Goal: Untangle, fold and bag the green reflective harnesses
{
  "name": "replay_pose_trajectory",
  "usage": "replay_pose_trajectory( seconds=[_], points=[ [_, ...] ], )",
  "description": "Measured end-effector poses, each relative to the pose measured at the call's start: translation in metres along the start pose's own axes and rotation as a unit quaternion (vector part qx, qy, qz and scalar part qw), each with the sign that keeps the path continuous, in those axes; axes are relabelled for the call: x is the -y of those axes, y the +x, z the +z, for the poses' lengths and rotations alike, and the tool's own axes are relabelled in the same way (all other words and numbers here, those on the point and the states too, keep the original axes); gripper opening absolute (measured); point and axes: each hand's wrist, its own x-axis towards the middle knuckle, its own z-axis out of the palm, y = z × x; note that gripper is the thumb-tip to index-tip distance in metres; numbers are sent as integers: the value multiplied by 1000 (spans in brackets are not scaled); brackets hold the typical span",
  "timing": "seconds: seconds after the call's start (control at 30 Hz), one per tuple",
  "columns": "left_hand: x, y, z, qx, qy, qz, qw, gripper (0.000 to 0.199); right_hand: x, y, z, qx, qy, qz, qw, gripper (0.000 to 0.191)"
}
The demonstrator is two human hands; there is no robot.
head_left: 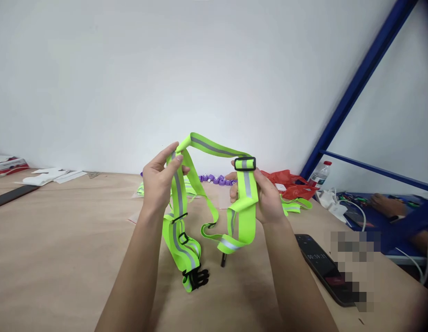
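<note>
Between my two hands hangs a neon-yellow reflective strap harness (179,193) with a grey stripe down its webbing. My left hand (162,177) pinches one strap at the top left, thumb in front. On the right side, my right hand (267,196) grips another strap just by a black slide adjuster (245,163). A stretch of strap runs slack between both hands. Below my left hand dangle smaller black sliders and a black side-release buckle (199,278), its prongs free. A second dark end piece (223,259) hangs under the right-hand loops.
Behind the hands lie purple pieces (217,180) and more neon straps (297,204). A red plastic bag (290,182), a bottle (320,174) and a phone (324,267) are at right. White papers (55,175) lie at left. Beyond a blue frame (355,92), another person's arm (390,207) shows.
</note>
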Motion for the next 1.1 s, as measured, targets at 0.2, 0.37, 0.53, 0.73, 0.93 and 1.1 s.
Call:
replay_pose_trajectory(
  seconds=[0.2,0.37,0.53,0.73,0.93,1.1],
  points=[
    [2,-11,17,108,85,-13,990,59,-8,-1,8,22,-6,9,1000,41],
    [5,-21,31,206,88,-55,973,47,-14,2,10,29,17,-6,999,37],
    [7,-23,36,212,42,-66,974,28,-16,6,10,-18,37,-39,998,35],
    [-1,-24,36,258,96,-46,960,25,-20,9,12,-73,34,-53,995,41],
    [0,-25,38,259,163,-3,952,23,-27,12,17,-74,22,-61,995,43],
    [6,-24,41,140,129,22,981,15,-34,14,20,-53,-54,-105,992,31]
  ],
)
